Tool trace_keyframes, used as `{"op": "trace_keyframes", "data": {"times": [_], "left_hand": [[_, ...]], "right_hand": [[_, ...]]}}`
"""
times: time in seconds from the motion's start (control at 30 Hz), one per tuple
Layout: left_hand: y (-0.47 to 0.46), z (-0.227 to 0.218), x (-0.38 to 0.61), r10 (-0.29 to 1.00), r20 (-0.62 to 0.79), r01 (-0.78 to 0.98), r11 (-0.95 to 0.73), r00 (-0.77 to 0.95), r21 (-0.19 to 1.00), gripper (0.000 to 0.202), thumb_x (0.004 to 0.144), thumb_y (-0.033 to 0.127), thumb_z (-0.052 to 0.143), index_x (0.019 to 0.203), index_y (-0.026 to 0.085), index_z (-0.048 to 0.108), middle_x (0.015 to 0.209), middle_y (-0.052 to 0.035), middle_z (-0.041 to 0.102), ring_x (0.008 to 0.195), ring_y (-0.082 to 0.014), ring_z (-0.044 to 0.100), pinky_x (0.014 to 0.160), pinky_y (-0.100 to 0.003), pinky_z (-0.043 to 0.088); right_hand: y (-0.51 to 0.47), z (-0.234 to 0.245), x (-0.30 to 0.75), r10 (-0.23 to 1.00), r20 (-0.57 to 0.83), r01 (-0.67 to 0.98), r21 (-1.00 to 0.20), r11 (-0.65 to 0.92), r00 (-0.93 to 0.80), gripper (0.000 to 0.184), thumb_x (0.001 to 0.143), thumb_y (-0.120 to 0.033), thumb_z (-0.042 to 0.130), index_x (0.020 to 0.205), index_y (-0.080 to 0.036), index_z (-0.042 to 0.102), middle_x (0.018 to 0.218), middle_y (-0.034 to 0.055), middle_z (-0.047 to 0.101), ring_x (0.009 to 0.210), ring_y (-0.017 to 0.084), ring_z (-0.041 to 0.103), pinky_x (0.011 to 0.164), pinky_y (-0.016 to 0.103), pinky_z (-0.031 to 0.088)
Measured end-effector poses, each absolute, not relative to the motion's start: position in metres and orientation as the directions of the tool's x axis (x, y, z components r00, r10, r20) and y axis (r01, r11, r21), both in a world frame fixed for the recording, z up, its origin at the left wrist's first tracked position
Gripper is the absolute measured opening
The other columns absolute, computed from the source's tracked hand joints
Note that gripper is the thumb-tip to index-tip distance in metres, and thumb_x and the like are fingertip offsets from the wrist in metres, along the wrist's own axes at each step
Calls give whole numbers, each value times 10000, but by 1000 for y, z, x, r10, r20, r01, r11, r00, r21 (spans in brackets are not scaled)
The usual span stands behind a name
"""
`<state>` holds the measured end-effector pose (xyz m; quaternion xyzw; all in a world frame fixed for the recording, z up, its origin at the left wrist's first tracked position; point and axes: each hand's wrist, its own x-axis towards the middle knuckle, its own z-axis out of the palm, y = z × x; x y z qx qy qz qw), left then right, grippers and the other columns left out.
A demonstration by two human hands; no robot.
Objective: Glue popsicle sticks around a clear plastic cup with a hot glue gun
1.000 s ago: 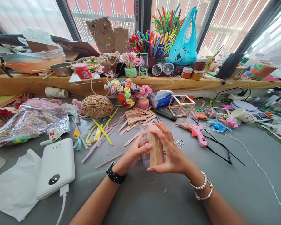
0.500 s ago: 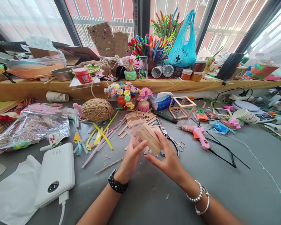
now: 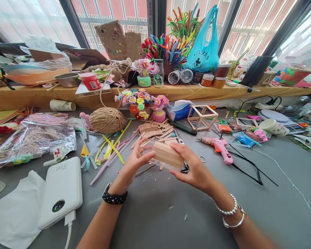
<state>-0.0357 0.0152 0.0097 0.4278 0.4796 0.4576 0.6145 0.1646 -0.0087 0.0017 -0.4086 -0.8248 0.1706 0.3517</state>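
Observation:
Side by side, several popsicle sticks form a small panel on a clear plastic piece, held above the table between both hands. My left hand grips its left end, thumb on the near side and fingers behind. At the right end, my right hand pinches it, with fingers along the top and the thumb below. The plastic shows under and left of the sticks; its full shape is hidden. Behind it lie loose popsicle sticks. A pair of scissors is partly covered by my right hand.
A pink glue gun with its cord lies right. A wooden stick frame, twine ball and flower pots stand behind. A white power bank is at left, with yellow and clear strips nearby.
The popsicle stick panel has turned from a steep slant to nearly level and shifted slightly right. My left wrist has moved left, and my right hand has moved a little right with the panel.

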Motion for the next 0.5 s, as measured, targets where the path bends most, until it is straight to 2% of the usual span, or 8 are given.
{"op": "trace_keyframes", "data": {"times": [0.1,0.23,0.3,0.37,0.43,0.5], "left_hand": [[15,10,-34,973,-201,-108,214,117,971,621,617,360,695,1181,258,455,1118,-68,554,937,-227,568,698,-286,453],[13,8,-29,974,-197,-164,214,115,963,532,673,374,648,1154,267,449,1147,-67,524,978,-236,562,741,-317,465],[12,6,-27,971,-207,-185,226,118,956,512,674,367,653,1132,266,447,1117,-64,532,960,-230,573,750,-324,467],[13,2,-26,967,-242,-158,252,84,955,497,653,379,674,1083,254,458,1066,-60,543,912,-223,590,727,-325,471],[14,-3,-24,965,-261,-111,262,21,959,489,625,399,695,1027,238,467,1020,-59,550,875,-221,596,692,-320,474],[15,-8,-23,967,-253,-68,251,-28,966,488,607,421,702,987,220,472,988,-63,559,854,-222,598,671,-318,472]], "right_hand": [[-8,-1,163,792,473,582,-541,608,-387,630,750,-312,592,1301,-212,303,1319,104,400,1227,223,371,1006,409,353],[-7,-3,164,760,608,663,-475,579,-229,538,773,-359,578,1245,-194,380,1235,118,492,1163,232,447,957,427,405],[-6,-3,165,698,678,703,-379,602,-231,419,796,-310,561,1185,-193,458,1162,111,557,1104,225,502,915,410,445],[-5,-4,168,609,733,727,-235,645,-304,323,807,-225,553,1126,-187,522,1080,96,618,1042,214,550,878,390,473],[-3,-6,169,530,748,730,-90,678,-400,279,805,-144,542,1082,-170,564,1016,83,659,984,206,587,856,380,491],[-2,-7,169,483,742,723,4,691,-465,259,797,-96,534,1044,-139,595,986,89,675,941,205,610,841,371,505]]}}
